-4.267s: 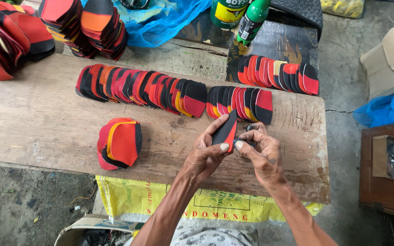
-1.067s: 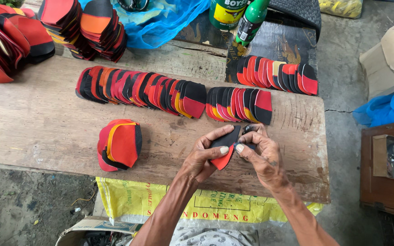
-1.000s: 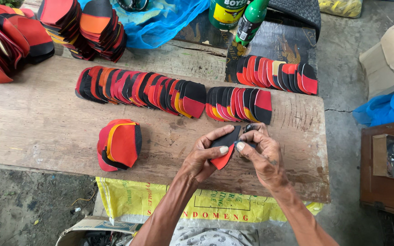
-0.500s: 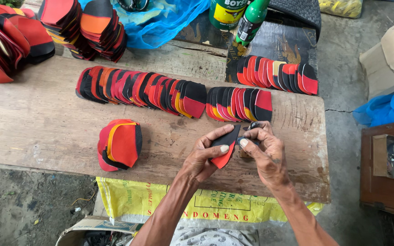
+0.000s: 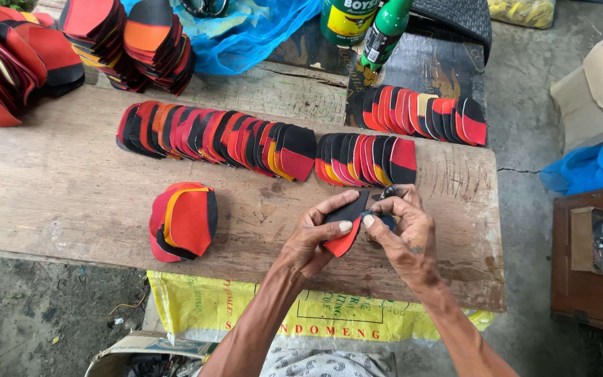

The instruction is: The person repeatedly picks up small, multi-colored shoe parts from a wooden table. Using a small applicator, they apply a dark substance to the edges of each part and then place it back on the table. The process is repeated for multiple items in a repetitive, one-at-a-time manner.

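Gripping one black-and-red sole piece (image 5: 347, 227) between them, the left hand (image 5: 312, 241) and right hand (image 5: 403, 234) hold it just above the wooden surface (image 5: 50, 202). A fanned row of similar pieces (image 5: 364, 159) lies just beyond; a small stack (image 5: 183, 221) sits to the left.

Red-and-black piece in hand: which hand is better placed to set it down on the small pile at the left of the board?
Probably the left hand. It already pinches the red-and-black piece and sits nearer the small pile. The right hand would have to cross over it.
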